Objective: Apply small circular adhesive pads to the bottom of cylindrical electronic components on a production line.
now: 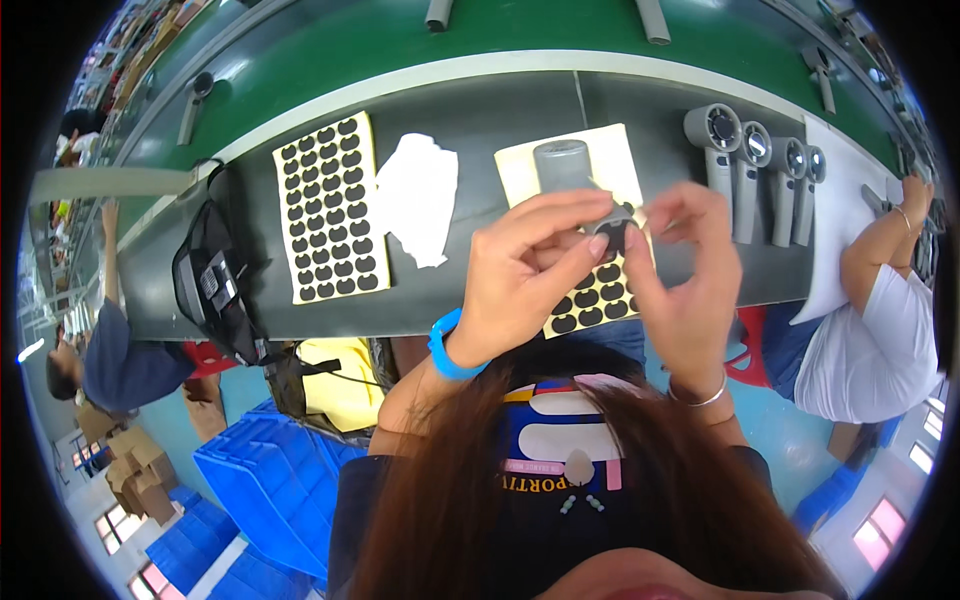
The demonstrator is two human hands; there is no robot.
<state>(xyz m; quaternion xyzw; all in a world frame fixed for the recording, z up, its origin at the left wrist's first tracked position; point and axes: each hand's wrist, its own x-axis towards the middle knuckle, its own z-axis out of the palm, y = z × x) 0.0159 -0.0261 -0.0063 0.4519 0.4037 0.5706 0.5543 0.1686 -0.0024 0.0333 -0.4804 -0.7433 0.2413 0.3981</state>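
My left hand (525, 275) is closed in a pinch on a small grey rounded part with a dark face (612, 228). Close against its right side is my right hand (695, 270), fingers curled and thumb at the part's edge; whatever it pinches is too small to make out. Just beyond the left fingers a grey cylinder (562, 158) rests on a pale yellow sheet; whether it joins the held part is hidden. Below my hands lies a yellow sheet of black rounded stickers (587, 298), partly covered by them.
Another sticker sheet (333, 215) and a crumpled white sheet (420, 195) lie to the left, near a black bag (205, 275). Several grey handheld fans (718, 150) line the right. Beyond runs a green conveyor belt (540, 25). A co-worker (850, 330) sits at right, another (130, 350) at left.
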